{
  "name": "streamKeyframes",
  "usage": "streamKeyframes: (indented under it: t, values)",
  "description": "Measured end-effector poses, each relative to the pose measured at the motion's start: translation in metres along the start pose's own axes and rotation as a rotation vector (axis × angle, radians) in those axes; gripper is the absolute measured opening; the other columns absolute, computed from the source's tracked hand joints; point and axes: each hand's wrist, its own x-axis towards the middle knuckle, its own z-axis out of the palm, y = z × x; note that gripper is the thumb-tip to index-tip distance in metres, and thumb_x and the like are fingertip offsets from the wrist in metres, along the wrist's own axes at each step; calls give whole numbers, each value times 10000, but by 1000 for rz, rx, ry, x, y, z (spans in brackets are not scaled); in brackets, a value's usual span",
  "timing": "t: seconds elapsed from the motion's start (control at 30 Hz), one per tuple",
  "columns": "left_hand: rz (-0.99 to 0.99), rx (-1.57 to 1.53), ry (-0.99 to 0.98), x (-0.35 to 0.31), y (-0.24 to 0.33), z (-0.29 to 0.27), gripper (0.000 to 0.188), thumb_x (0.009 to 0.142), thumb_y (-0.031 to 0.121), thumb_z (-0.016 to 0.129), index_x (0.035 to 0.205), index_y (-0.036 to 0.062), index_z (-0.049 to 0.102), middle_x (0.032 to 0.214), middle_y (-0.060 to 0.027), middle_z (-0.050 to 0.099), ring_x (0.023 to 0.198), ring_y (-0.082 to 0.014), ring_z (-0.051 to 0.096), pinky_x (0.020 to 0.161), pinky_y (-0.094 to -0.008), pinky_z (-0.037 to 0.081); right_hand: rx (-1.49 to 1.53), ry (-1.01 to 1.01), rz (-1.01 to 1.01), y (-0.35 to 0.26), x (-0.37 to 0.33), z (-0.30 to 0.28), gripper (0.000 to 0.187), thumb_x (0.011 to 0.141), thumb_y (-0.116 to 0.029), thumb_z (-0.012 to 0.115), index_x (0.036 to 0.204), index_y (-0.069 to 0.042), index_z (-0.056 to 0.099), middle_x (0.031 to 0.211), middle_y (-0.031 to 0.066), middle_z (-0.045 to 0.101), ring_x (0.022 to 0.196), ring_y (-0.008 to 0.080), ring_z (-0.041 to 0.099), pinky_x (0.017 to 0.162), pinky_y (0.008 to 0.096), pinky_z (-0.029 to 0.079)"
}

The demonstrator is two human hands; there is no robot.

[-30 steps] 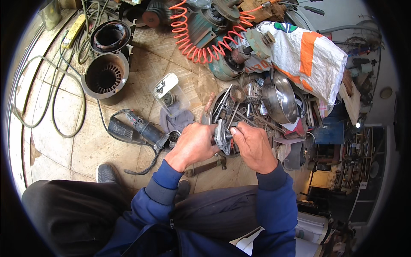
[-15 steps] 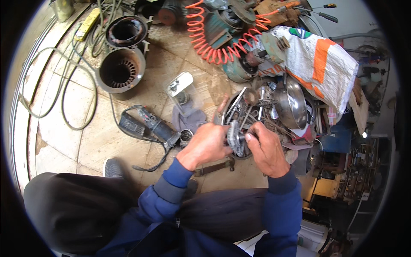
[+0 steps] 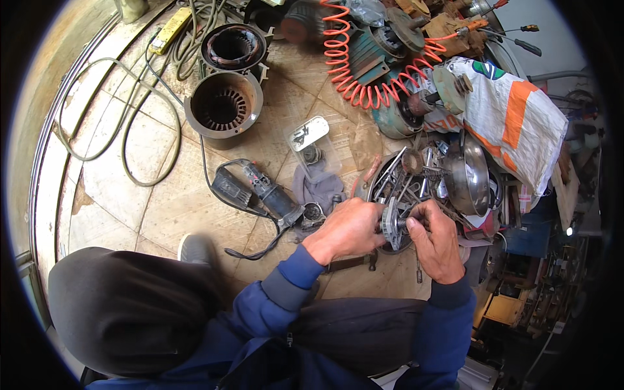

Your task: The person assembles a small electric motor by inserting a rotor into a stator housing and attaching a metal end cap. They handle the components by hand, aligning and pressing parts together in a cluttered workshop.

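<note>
Between my hands is a grey round metal part (image 3: 391,224) with notched edges and a short dark shaft, over the near edge of a metal bowl (image 3: 365,179) full of tools. My left hand (image 3: 351,227) grips its left side, fingertips partly hidden behind it. On the right, my right hand (image 3: 437,242) pinches the shaft between thumb and fingers. A hammer (image 3: 354,262) lies on the floor below my left hand. Left of my hands rests a power tool body (image 3: 273,198) with its cord, its head end next to a small round metal housing (image 3: 313,213) and a grey rag (image 3: 315,185).
Two motor housings (image 3: 224,133) stand at the far left by looped cable and a yellow power strip (image 3: 170,31). A clear plastic tub (image 3: 325,159) sits mid-floor. An orange coiled hose (image 3: 335,49), a white sack (image 3: 500,97) and a steel pot (image 3: 469,172) crowd the right.
The whole view has shifted, so the scene sits farther right and slightly lower. Both hands still hold the metal part, its face turned slightly differently.
</note>
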Motion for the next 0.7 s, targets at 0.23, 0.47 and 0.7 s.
streamKeyframes:
  t: [0.23, 0.47, 0.7]
  values:
    - [-18, 1, -36, 0, 3, 0, 278, 715, 158, 772, 931, -2, 703, 822, -259, 696, 846, -434, 688, 774, -499, 556, -123, 3, 85, -5, 1, 6, 252, 1002, -153, 584, 831, 29, 547, 669, 186, 529, 578, 295, 514, 582, 410, 421]
    - [4, -88, -10, -1, 2, 0, 259, 696, 143, 777, 857, -39, 686, 801, -267, 687, 820, -435, 689, 763, -485, 550, -102, 54, 10, -1, 1, 5, 278, 999, -198, 584, 848, 32, 548, 707, 184, 525, 620, 320, 501, 604, 407, 415]
    - [5, -143, -24, 2, -4, 11, 258, 692, 144, 789, 823, -45, 672, 771, -255, 681, 806, -433, 691, 750, -479, 552, -151, 19, -43, -1, 2, 5, 261, 992, -147, 556, 805, 25, 494, 701, 185, 454, 616, 349, 468, 597, 430, 399]
